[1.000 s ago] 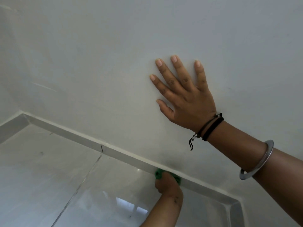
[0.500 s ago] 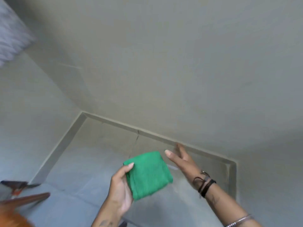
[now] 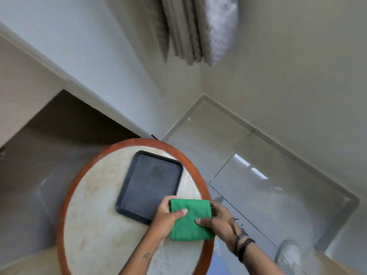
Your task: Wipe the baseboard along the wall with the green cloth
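Observation:
The folded green cloth (image 3: 189, 220) is held between both hands, just above the right side of a round table (image 3: 99, 225). My left hand (image 3: 164, 217) grips its left edge with the thumb on top. My right hand (image 3: 218, 221) grips its right edge, with dark bands on the wrist. The grey baseboard (image 3: 278, 147) runs along the foot of the wall at the right, away from both hands, and meets a second strip (image 3: 182, 116) in the room's corner.
A dark rectangular tray (image 3: 149, 183) lies on the table, which has a pale top and a reddish-brown rim. Curtains (image 3: 194, 30) hang at the top. Glossy tiled floor (image 3: 248, 185) spreads to the right. A pale shoe (image 3: 289, 255) shows at the lower right.
The view swung from the wall and baseboard to the round table. The cloth came off the baseboard, and my right hand left the wall and now holds the cloth together with the left.

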### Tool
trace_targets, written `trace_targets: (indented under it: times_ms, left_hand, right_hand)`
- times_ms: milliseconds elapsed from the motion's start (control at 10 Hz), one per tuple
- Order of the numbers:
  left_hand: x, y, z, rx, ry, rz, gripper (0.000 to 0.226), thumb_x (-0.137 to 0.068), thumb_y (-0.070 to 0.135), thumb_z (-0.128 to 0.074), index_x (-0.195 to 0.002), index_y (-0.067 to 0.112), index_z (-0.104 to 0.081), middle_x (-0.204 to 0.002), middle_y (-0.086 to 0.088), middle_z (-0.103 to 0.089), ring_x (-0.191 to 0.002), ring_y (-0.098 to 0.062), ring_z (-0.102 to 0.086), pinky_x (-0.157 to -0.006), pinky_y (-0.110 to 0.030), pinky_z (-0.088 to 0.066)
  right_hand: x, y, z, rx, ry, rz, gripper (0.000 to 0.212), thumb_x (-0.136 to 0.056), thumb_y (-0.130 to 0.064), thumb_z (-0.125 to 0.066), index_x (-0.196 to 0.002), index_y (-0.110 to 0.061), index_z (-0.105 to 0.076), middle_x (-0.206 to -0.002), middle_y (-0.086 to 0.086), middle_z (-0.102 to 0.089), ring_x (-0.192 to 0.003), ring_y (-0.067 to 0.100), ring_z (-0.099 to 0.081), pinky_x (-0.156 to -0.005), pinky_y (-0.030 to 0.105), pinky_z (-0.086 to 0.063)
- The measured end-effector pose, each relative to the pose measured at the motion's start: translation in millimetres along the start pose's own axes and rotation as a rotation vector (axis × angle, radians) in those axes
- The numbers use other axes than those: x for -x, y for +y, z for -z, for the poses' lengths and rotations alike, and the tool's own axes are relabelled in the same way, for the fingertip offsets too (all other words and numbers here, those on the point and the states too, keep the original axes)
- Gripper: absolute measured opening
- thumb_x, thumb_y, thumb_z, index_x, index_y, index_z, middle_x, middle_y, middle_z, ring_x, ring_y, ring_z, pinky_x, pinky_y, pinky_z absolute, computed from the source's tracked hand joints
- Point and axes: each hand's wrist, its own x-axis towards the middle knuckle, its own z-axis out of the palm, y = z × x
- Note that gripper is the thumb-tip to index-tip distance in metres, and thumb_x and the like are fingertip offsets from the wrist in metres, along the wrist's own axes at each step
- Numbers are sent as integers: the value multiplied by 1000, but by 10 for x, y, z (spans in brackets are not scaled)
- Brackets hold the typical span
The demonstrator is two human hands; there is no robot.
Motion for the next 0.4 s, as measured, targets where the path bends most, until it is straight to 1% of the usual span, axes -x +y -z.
trace_targets:
  times_ms: [100,200,300,400]
  left_hand:
    - [-473,305,534,-154,193,-163,57,-77,-6,-72,-128,5,-50,-122,-22,-62,-103,-30,-63,-92,-43,-54]
    - [-786,473,693,-305,252,-232,70,-78,4,-74,-141,11,-43,-136,-15,-56,-121,-30,-57,-103,-47,-48]
    - [-1067,566,702,-433,247,-312,81,-82,10,-72,-150,17,-29,-152,-11,-42,-138,-27,-43,-112,-45,-40]
    - [-1074,554,713,-504,278,-358,79,-85,12,-69,-151,18,-26,-158,-9,-33,-143,-25,-36,-114,-45,-37]
  right_hand:
    - [-381,-462,-712,194,213,147,52,-85,7,-80,-132,-4,-60,-113,10,-74,-104,27,-73,-94,48,-63]
    - [-617,-688,-1030,306,284,226,48,-88,0,-75,-132,-10,-58,-119,7,-71,-109,27,-70,-98,47,-60]
    - [-764,-887,-1266,734,370,228,52,-93,-12,-68,-140,-11,-46,-130,9,-61,-112,31,-67,-90,42,-58]
    - [-671,-969,-1304,999,419,164,67,-97,-29,-67,-152,-8,-36,-141,12,-53,-118,33,-65,-87,40,-57]
